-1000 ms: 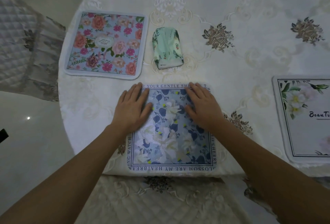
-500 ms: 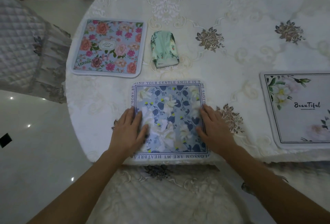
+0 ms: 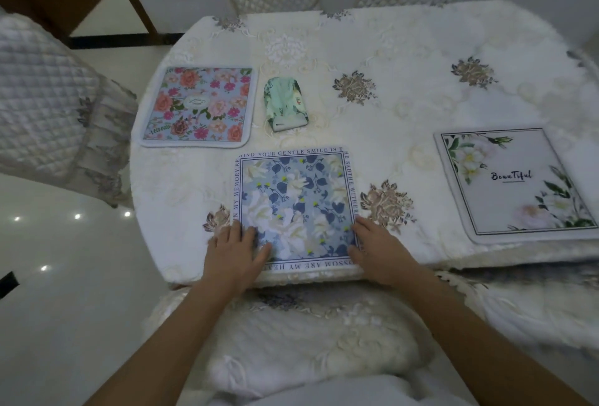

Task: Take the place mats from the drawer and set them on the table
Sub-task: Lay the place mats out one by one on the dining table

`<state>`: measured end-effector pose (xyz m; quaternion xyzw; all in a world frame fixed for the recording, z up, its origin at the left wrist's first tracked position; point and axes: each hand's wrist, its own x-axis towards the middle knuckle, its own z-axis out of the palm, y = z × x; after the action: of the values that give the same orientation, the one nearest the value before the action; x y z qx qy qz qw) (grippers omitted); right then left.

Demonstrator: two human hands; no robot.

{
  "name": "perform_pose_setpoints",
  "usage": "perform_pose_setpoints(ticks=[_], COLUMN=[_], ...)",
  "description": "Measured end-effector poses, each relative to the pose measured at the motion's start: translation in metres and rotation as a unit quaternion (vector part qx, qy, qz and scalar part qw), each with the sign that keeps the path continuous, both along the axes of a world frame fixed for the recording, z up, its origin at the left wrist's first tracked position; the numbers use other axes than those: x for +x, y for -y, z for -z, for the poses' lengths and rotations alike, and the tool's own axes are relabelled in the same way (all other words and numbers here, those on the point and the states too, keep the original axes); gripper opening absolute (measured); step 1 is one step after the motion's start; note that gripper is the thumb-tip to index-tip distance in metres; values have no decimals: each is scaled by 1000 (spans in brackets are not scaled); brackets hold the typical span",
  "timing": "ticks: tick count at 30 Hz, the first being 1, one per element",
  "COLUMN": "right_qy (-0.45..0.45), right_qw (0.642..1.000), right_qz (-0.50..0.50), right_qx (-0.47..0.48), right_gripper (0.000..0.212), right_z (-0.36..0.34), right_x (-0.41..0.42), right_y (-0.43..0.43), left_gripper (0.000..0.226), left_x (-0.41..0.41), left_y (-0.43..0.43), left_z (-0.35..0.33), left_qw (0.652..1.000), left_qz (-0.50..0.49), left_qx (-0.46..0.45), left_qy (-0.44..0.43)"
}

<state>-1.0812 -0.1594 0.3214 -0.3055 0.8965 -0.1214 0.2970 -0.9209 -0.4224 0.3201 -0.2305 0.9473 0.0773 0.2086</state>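
A: Surface?

B: One round table, covered with cream embroidered cloth. Quilted chair covers surround it.

A: Mat count?

B: Three flat, rounded-corner place mats. The white "Beautiful" mat lies at the right edge, the pink rose mat far left, the blue floral mat at the near edge, bordered with printed text.

A: Other items?

B: One soft green packet, just beside the rose mat.

A: Hands?

B: Left hand and right hand rest flat on the blue mat's near corners, fingers extended, gripping nothing.

Blue-and-white floral mat, pink-rose mat, white "Beautiful" mat, cream embroidered tablecloth
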Motion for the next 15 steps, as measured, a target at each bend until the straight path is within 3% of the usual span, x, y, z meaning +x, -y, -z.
perform_pose_setpoints(ticks=[3,8,11,15], right_qy=[-30,-132,-151,-122], right_qw=[999,982,973,984], right_qz=[14,9,-11,-35], right_qx=[-33,-139,-177,-125], right_gripper=[50,44,43,58], right_z=[-13,-37,-46,-53], right_x=[-6,-16,-29,-47], right_y=[-7,-32,-52,-88], left_gripper=[67,62,63,79], left_x=[-6,-17,-20,-37], left_y=[-16,-58,-89,-136], left_z=[-10,-41,-53,-66], left_qw=[997,986,985,992], left_qz=[21,20,5,11], left_qx=[-4,-28,-33,-26], left_qy=[-77,-161,-168,-123])
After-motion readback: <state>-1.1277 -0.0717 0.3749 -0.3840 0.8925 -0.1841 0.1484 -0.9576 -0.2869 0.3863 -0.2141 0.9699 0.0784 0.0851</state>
